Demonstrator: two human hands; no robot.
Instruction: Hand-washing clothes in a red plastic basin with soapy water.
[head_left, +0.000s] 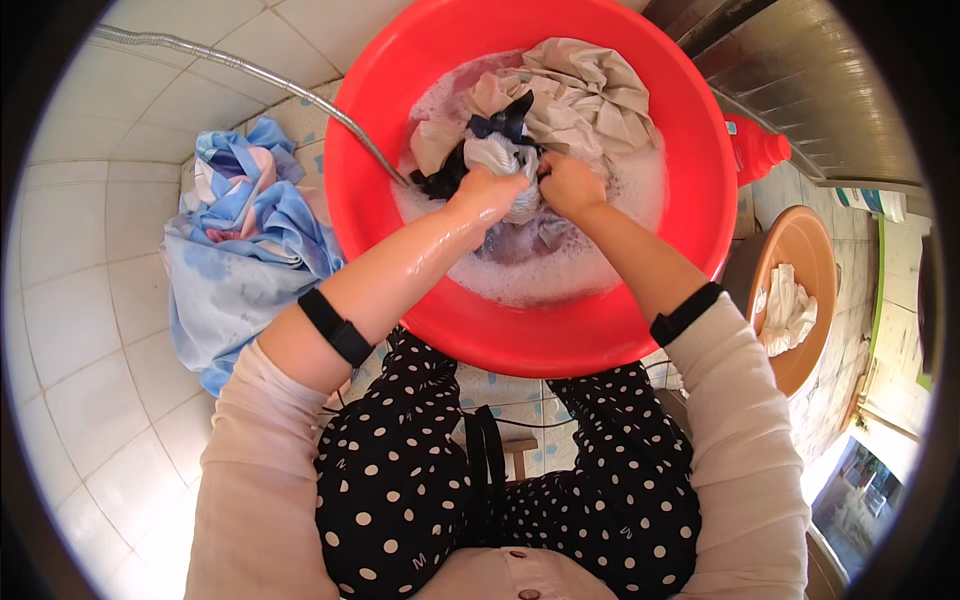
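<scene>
Both my hands are inside a large red plastic basin (525, 337) of sudsy water (630, 217). My left hand (487, 196) grips a wet grey-white striped cloth (495, 156). The fingers of my right hand (571, 184) are curled at the right side of the same bundle, partly hidden by the hand itself. Just beyond the hands lies a dark navy piece of fabric (502, 121), with black cloth (444, 178) to its left. Wet beige fabric (592, 86) is heaped at the far side of the basin, partly above the foam.
A flexible metal hose (247, 71) dips into the basin from the left. Blue, white and pink fabric (247, 255) is piled beside the tiled wall (82, 247). To the right are a red bottle (754, 150) and an orange-brown tub (814, 247) with a white cloth (786, 311) inside.
</scene>
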